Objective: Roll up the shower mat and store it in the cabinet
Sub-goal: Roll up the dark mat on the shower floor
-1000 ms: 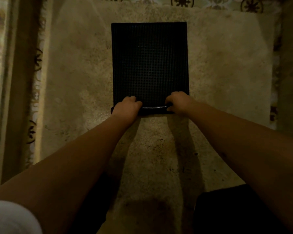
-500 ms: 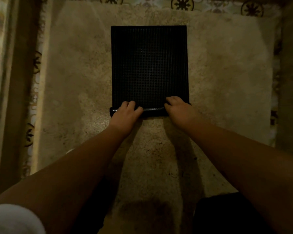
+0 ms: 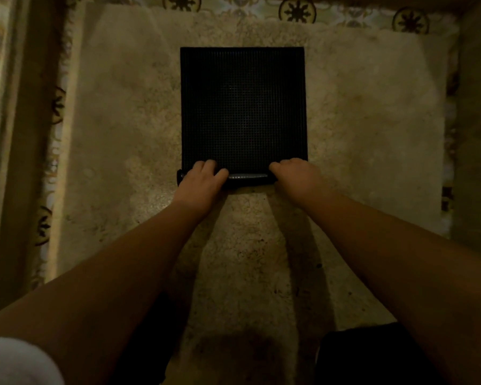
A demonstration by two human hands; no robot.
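A black shower mat (image 3: 242, 107) with a fine grid texture lies flat on the pale speckled floor (image 3: 117, 151). Its near edge is curled into a thin roll (image 3: 248, 179) that catches some light. My left hand (image 3: 202, 182) presses on the left end of the roll, fingers curled over it. My right hand (image 3: 296, 176) grips the right end the same way. Both forearms reach forward from the bottom of the view. No cabinet is visible.
Patterned tiles with dark round motifs (image 3: 297, 10) border the floor at the back and left. A raised ledge or frame (image 3: 25, 151) runs along the left. A wall (image 3: 478, 134) stands at right. Dark clothing (image 3: 372, 354) shows at bottom right.
The rolled edge has moved slightly away from me, so the flat part of the mat looks shorter. Both hands have stayed on the roll and shifted forward with it.
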